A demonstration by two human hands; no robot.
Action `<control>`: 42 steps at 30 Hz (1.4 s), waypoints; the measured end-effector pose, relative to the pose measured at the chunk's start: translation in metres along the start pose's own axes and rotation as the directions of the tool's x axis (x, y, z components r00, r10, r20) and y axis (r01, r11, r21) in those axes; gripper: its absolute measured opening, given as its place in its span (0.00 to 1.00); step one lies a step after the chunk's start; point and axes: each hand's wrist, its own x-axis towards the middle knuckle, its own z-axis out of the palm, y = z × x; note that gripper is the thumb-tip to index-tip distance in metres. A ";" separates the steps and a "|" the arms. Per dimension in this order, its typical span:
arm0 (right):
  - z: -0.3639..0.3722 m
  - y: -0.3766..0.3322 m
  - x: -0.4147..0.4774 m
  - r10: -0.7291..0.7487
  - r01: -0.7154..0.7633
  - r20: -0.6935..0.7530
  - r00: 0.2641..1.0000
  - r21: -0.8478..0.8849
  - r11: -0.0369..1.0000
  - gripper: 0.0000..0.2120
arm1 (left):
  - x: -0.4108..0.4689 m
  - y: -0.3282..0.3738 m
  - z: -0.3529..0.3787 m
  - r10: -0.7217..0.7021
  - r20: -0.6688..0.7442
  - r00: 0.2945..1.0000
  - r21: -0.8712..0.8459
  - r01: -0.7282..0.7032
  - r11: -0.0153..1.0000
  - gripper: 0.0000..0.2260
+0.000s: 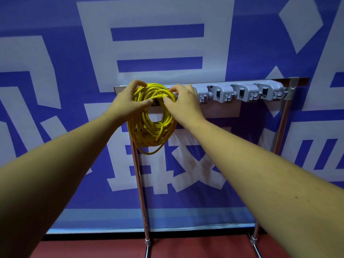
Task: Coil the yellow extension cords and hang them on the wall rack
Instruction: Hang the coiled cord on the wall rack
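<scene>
Head view, single frame. Both arms reach forward and up to the wall rack [242, 92], a grey plastic strip of holders and small hooks on a metal rail [299, 79].

Left grip [128, 95]: fingers curled over the upper left of the yellow cord coil [152, 127], thumb pressed on the inner side of the loops. Clamped on the coil.

Right grip [183, 101]: fingers bent over the upper right of the coil, thumb on the strands below them. Also clamped on the coil. Fingertips lie against the leftmost grey holder.

Coil position: between the two grips at its top, the rest hanging below both of them in a loose round bundle. One strand loops out lower than the others beneath the left grip. A thicker yellow cord end [160, 95] lies across the top strands, between the two thumbs. The top of the coil sits at the left end of the rail; I cannot tell whether it is seated on a hook, since the grips and strands cover that spot.

To the right of the right grip: three more grey holders in a row, nothing on them.

Below the grips: two chrome posts [138, 174] carry the rail down to a red floor [186, 246].

Behind everything: a blue banner [219, 43] with large white characters.
</scene>
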 end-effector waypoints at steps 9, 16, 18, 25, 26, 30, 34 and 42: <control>-0.027 -0.006 -0.019 0.070 -0.070 0.082 0.994 -0.008 0.998 0.25 | -0.021 0.022 -0.016 -0.049 -0.087 0.995 -0.027 0.047 0.999 0.25; -0.070 -0.012 -0.070 0.189 -0.178 0.144 0.971 -0.088 0.980 0.25 | -0.081 0.053 -0.028 -0.055 -0.048 0.997 0.065 0.058 0.996 0.22; -0.081 -0.012 -0.094 0.239 -0.219 0.170 0.956 -0.132 0.967 0.26 | -0.106 0.060 -0.028 -0.083 -0.025 0.996 0.088 0.085 0.992 0.21; -0.107 -0.001 -0.194 0.386 -0.327 0.241 0.890 -0.251 0.911 0.26 | -0.201 0.074 -0.001 -0.204 0.125 0.971 0.122 0.189 0.974 0.16; -0.108 0.004 -0.209 0.397 -0.331 0.250 0.883 -0.270 0.904 0.25 | -0.215 0.073 0.006 -0.225 0.157 0.962 0.134 0.205 0.969 0.16; -0.106 0.031 -0.265 0.457 -0.356 0.288 0.842 -0.341 0.870 0.26 | -0.265 0.066 0.047 -0.307 0.282 0.909 0.178 0.265 0.948 0.17; -0.095 0.073 -0.318 0.525 -0.392 0.304 0.795 -0.404 0.827 0.26 | -0.313 0.049 0.102 -0.367 0.395 0.842 0.199 0.312 0.929 0.17; -0.048 0.164 -0.427 0.659 -0.439 0.387 0.645 -0.518 0.734 0.24 | -0.402 -0.005 0.211 -0.435 0.595 0.676 0.225 0.380 0.897 0.14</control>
